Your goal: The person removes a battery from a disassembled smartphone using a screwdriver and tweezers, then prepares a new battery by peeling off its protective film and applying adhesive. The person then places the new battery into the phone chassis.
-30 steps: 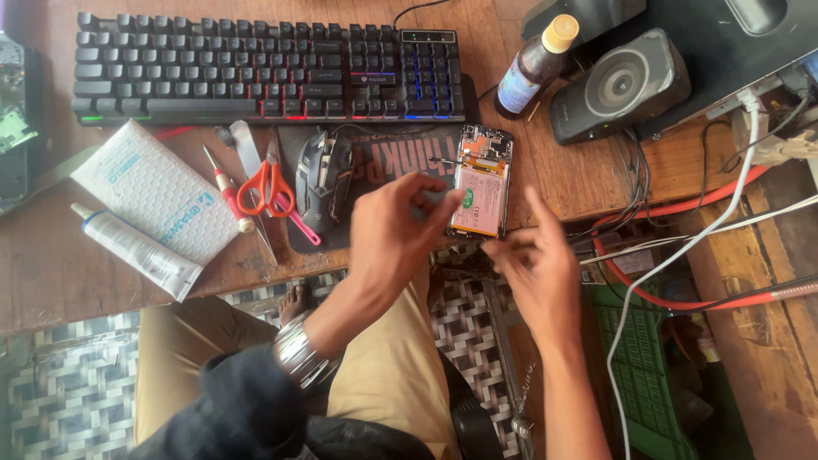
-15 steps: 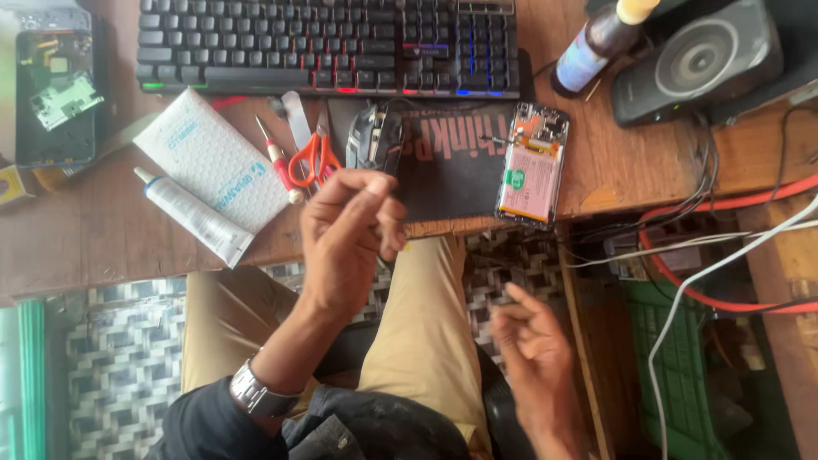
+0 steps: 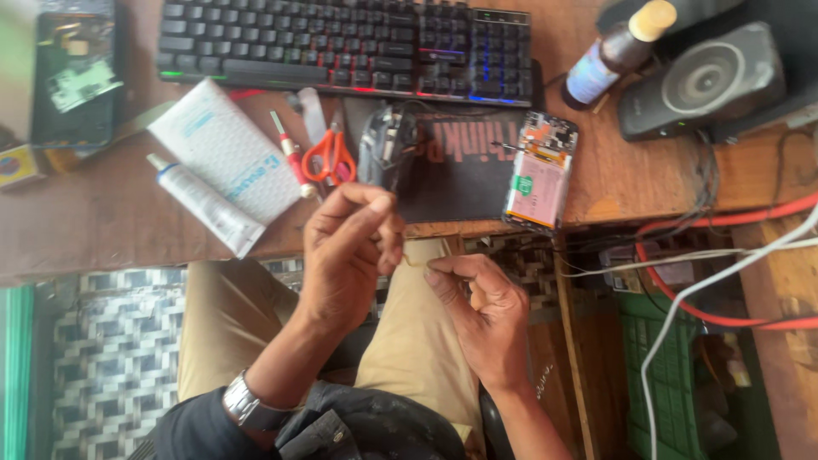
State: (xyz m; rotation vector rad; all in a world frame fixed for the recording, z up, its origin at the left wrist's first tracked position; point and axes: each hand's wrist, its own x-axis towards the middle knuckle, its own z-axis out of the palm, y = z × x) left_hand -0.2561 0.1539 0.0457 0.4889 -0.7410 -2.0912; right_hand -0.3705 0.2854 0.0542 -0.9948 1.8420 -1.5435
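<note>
Left hand (image 3: 345, 255): raised over the lap at the worktop's (image 3: 102, 213) front edge, fingers (image 3: 375, 223) curled together with thumb and forefinger pinched — what they pinch is too small to tell
Right hand (image 3: 481, 319): just beside the left, palm turned up, fingers (image 3: 447, 271) bent inward with the tips near the left hand's; whether they grip anything cannot be told
Between the hands: a thin pale sliver (image 3: 415, 261) shows at the fingertips, blurred
Opened phone (image 3: 538, 175): back off, pink and orange insides up, lying at the worktop's front edge on a dark mat (image 3: 460, 183), above the right hand and apart from it
Mouse (image 3: 385, 152): on the mat's left end, just above the left hand
Scissors (image 3: 328, 158): orange handles, left of the mouse, beside a red-tipped screwdriver (image 3: 291, 158)
Tube (image 3: 204, 204): white, lying slantwise near the worktop's edge, touching a white packet (image 3: 226, 149)
Keyboard (image 3: 341, 47): black with lit keys, along the back
Bottle (image 3: 613, 51): brown, pale cap — next to a grey speaker (image 3: 703, 81)
Second phone (image 3: 72, 77): opened, dark, far left
Cables (image 3: 733, 255): red and white, running off to the right below the worktop
Wrist: a metal watch (image 3: 247, 405) on the left arm
</note>
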